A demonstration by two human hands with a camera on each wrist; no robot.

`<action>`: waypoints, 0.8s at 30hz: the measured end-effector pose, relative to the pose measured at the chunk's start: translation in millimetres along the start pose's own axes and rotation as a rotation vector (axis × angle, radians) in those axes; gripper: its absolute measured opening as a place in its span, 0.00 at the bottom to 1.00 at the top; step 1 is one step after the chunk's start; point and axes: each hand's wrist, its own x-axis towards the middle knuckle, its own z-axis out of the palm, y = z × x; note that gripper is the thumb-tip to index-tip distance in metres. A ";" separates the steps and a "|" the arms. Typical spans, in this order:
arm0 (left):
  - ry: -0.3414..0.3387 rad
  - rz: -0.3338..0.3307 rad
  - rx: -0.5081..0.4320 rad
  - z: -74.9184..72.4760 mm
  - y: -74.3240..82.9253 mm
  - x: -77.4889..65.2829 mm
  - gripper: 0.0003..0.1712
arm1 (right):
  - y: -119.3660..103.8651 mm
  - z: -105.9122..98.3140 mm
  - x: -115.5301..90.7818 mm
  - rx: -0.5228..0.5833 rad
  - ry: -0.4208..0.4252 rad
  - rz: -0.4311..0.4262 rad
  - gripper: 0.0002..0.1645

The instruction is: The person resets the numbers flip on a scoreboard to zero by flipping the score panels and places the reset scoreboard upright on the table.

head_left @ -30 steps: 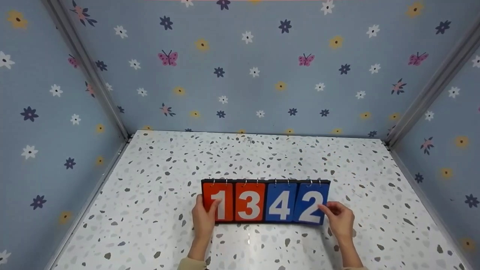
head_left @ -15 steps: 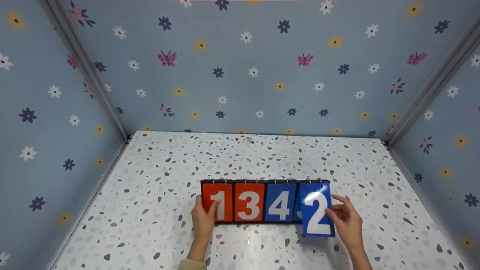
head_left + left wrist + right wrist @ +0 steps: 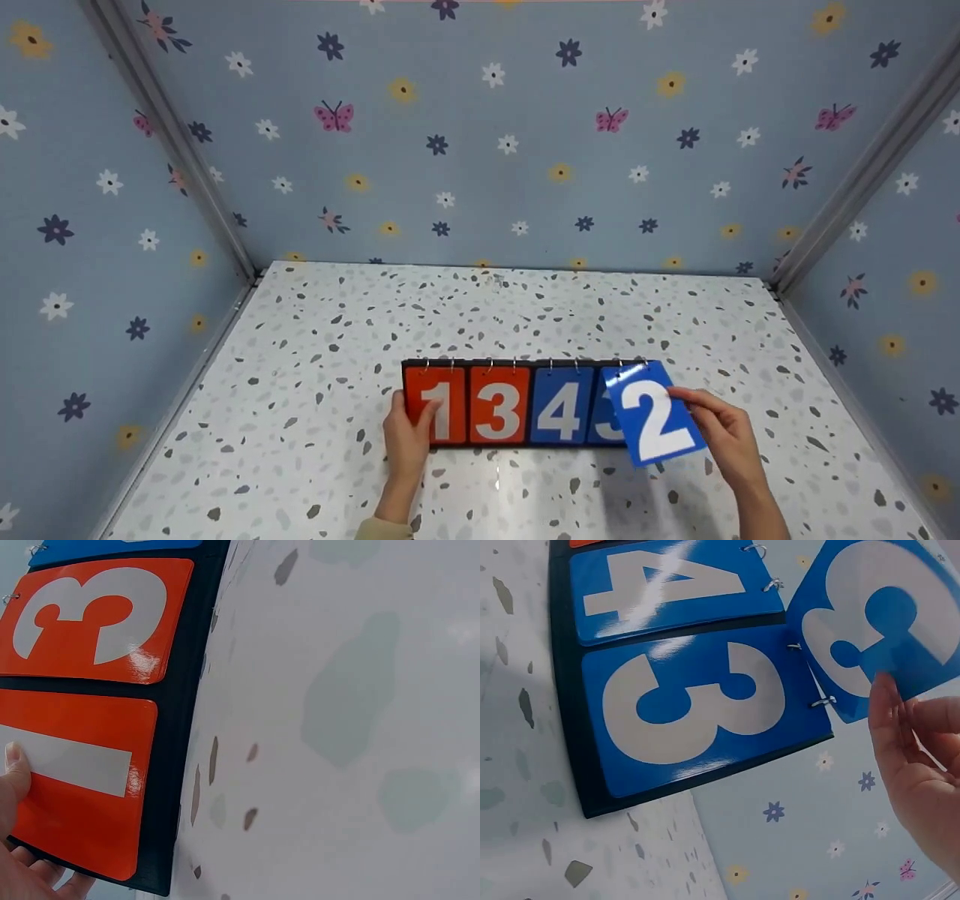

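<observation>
A tabletop flip scoreboard [image 3: 529, 409] with a black backing shows red cards 1 and 3, then blue cards, all hung on metal rings. My left hand [image 3: 407, 439] grips its left end, the thumb on the red 1 card [image 3: 97, 832] and the fingers behind the backing. At the right end, my right hand [image 3: 726, 433] pinches the edge of the blue 2 card [image 3: 654, 420], which is lifted and twisted out to the right. Under it, a blue 3 card [image 3: 694, 709] is partly covered in the head view and fully visible in the right wrist view.
The scoreboard is over a white speckled table [image 3: 465, 315]. Blue panels with flowers and butterflies [image 3: 480, 150] enclose the back and both sides, with grey metal posts [image 3: 169, 112] at the corners.
The right hand has pulled the blue 2 card up off the stack and swung it outward to the right, baring part of the 3 beneath. The left hand stays put.
</observation>
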 end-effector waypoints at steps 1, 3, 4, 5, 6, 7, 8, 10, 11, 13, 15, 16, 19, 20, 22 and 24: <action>-0.003 -0.002 0.000 -0.1 0.4 0.1 0.21 | -2.7 -0.5 1.6 0.016 -0.011 -0.017 0.15; -0.009 -0.007 0.001 -0.1 0.8 0.1 0.21 | -4.3 -1.7 6.2 0.028 -0.040 -0.099 0.14; -0.011 -0.012 0.002 -0.2 1.1 0.1 0.21 | -5.4 -1.6 8.7 0.037 -0.047 -0.149 0.14; -0.013 -0.015 0.004 0.0 1.2 0.0 0.22 | -6.3 -1.1 11.8 0.058 -0.052 -0.194 0.14; -0.014 -0.020 0.007 0.1 1.1 0.0 0.22 | -7.8 -0.2 15.1 0.067 -0.052 -0.232 0.14; -0.015 -0.023 0.008 0.2 0.9 0.0 0.22 | -9.5 1.1 19.0 0.067 -0.039 -0.260 0.14; -0.015 -0.026 0.009 0.3 0.9 0.1 0.22 | -11.4 2.8 23.1 0.055 -0.022 -0.286 0.13; -0.014 -0.030 0.014 0.2 0.7 0.2 0.22 | -15.7 6.9 31.9 0.032 0.037 -0.316 0.09; -0.012 -0.027 0.015 0.3 0.5 0.2 0.22 | -18.4 9.0 36.3 0.009 0.071 -0.325 0.07; -0.010 -0.022 0.013 0.1 0.5 0.3 0.22 | -25.1 13.4 44.6 -0.051 0.130 -0.336 0.04; -0.007 -0.013 0.007 0.1 0.5 0.6 0.22 | -31.0 16.9 52.1 -0.103 0.171 -0.347 0.03; -0.006 -0.008 0.003 0.2 0.4 0.6 0.22 | -33.7 18.7 55.7 -0.136 0.191 -0.347 0.03; -0.003 -0.002 -0.002 0.0 0.5 0.4 0.21 | -33.6 21.1 67.3 -0.190 0.207 -0.325 0.03; -0.003 -0.003 -0.003 0.0 0.5 0.3 0.21 | -31.1 21.1 71.8 -0.215 0.215 -0.309 0.03; -0.003 -0.004 -0.001 0.0 0.5 0.2 0.21 | -24.9 20.8 81.0 -0.276 0.233 -0.268 0.05; 0.001 -0.002 -0.002 0.2 0.2 0.1 0.21 | -17.6 20.3 90.3 -0.327 0.245 -0.224 0.08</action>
